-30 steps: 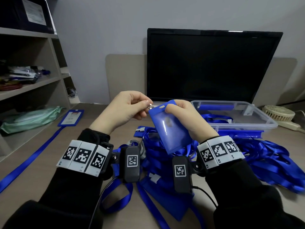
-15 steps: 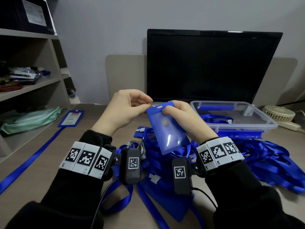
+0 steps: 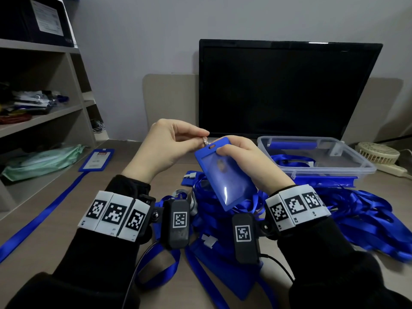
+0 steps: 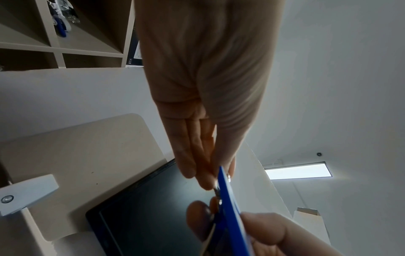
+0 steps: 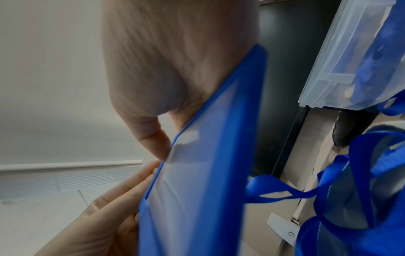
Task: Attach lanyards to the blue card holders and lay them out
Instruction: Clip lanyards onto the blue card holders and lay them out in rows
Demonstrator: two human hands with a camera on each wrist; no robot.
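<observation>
A blue card holder (image 3: pixel 224 175) with a clear window is held tilted above the desk by my right hand (image 3: pixel 243 157), which grips its top end beside the slot. My left hand (image 3: pixel 176 143) pinches a small metal lanyard clip (image 3: pixel 205 140) at the holder's top edge. In the left wrist view the clip (image 4: pixel 217 192) sits against the holder's thin edge (image 4: pixel 230 204). The right wrist view shows the holder (image 5: pixel 197 181) from behind my thumb. A heap of blue lanyards (image 3: pixel 223 204) lies under my hands. A finished holder (image 3: pixel 97 159) with its strap lies flat at the left.
A clear plastic box (image 3: pixel 334 166) with blue parts stands right of my hands, before a dark monitor (image 3: pixel 287 90). More lanyards (image 3: pixel 367 224) spread to the right. Shelves (image 3: pixel 44 112) rise on the left, a small fan (image 3: pixel 379 152) at far right.
The card holder has been lowered slightly and turned more face-up. My left hand's pinch on the clip has stayed at the holder's top slot.
</observation>
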